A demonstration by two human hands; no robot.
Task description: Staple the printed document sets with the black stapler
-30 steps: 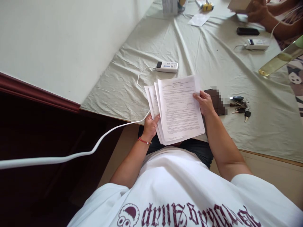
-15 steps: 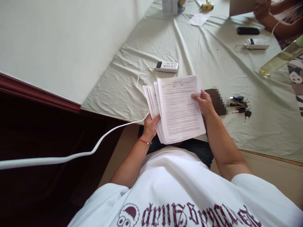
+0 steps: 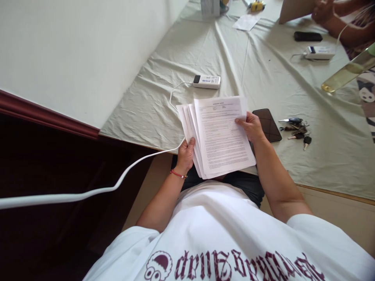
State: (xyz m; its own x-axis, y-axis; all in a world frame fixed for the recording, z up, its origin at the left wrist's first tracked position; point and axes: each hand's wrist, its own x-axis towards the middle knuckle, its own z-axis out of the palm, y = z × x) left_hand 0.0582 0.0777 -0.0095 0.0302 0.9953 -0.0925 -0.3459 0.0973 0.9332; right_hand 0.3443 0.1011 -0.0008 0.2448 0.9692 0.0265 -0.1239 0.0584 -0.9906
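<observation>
A stack of printed paper sheets (image 3: 224, 136) is held between my two hands, above the table's near edge and my lap. Its left edges are fanned out, and the top sheet bears a heading and lines of small text. My left hand (image 3: 186, 154), with a red bracelet at the wrist, grips the fanned left side, thumb on top. At the right edge my right hand (image 3: 252, 127) pinches the sheets, its thumb over the print and the other fingers hidden beneath. Just beyond that hand a dark smartphone (image 3: 267, 125) lies on the cloth.
A bunch of keys (image 3: 297, 128) lies right of the phone. A white power bank (image 3: 206, 82) with a cable sits behind the papers. Farther right are a second white power bank (image 3: 319, 53), a black case (image 3: 308, 36), a tilted bottle (image 3: 345, 74) and another person's hands (image 3: 324, 11) holding a board.
My left thumb has shifted up along the sheets' left side. The top sheet has slid slightly right and down with my right hand. The other person's board has tilted.
</observation>
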